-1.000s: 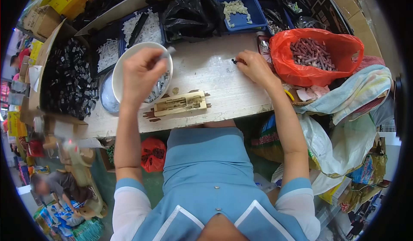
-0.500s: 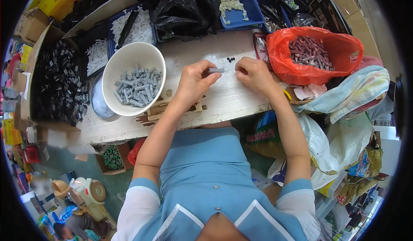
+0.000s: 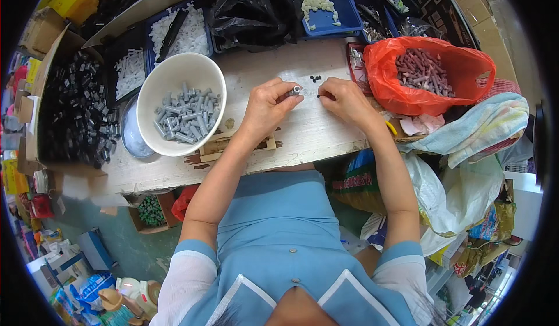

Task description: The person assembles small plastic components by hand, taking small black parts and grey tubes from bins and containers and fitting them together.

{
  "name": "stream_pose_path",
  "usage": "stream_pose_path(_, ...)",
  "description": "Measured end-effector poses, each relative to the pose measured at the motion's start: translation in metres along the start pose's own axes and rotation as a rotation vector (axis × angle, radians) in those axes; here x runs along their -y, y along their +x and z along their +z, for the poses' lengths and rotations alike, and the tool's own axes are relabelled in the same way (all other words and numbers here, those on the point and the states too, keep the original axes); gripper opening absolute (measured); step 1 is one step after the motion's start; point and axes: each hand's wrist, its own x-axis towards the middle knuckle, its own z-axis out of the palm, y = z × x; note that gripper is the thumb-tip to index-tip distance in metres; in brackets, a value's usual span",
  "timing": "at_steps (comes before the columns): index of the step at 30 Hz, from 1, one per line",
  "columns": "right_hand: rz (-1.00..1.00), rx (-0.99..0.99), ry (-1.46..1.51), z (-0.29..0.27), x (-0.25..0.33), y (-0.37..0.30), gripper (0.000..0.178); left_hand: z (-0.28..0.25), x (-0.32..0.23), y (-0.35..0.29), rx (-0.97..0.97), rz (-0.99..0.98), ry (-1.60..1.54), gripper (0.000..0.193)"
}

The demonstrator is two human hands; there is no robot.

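A small grey plastic tube (image 3: 296, 90) is pinched between the thumb and fingers of my left hand (image 3: 268, 106), its round hollow end turned up toward me. Close by on the right, my right hand (image 3: 345, 100) has thumb and fingertips pressed together low over the tabletop; whatever they hold is hidden. Just beyond the two hands lie several tiny black pieces (image 3: 315, 79). To the left of my left hand stands a cream bowl (image 3: 152, 80) holding many similar grey tubes (image 3: 189, 116).
A red plastic bag (image 3: 381, 73) of purplish-grey tubes sits at the right. Blue trays (image 3: 349, 13) and a black bag (image 3: 253, 14) line the back. A carton (image 3: 43, 116) of black parts stands far left. A wooden fixture (image 3: 265, 142) lies at the near edge.
The grey tube in my left hand has turned from lying sideways to showing its open end. My right hand stays nearly in place.
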Motion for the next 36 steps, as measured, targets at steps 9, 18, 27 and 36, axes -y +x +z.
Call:
stream_pose_path(9,-0.081,0.075,-0.289,0.004,0.006,0.015,0.008,0.004,0.001,-0.002,0.046,-0.002,-0.033,0.019)
stream_pose_path(18,0.119,0.050,0.682,-0.013,0.037,0.011,0.005,0.003,-0.001,-0.003,0.044,0.155,0.027,0.016)
stream_pose_path(27,-0.210,-0.010,0.040,-0.011,0.047,0.013,0.007,0.005,-0.002,-0.004,0.001,0.280,0.175,0.016)
stream_pose_path(36,-0.184,-0.346,-0.158,-0.051,0.023,0.052,0.008,0.000,-0.007,-0.001,-0.019,0.150,-0.008,0.011)
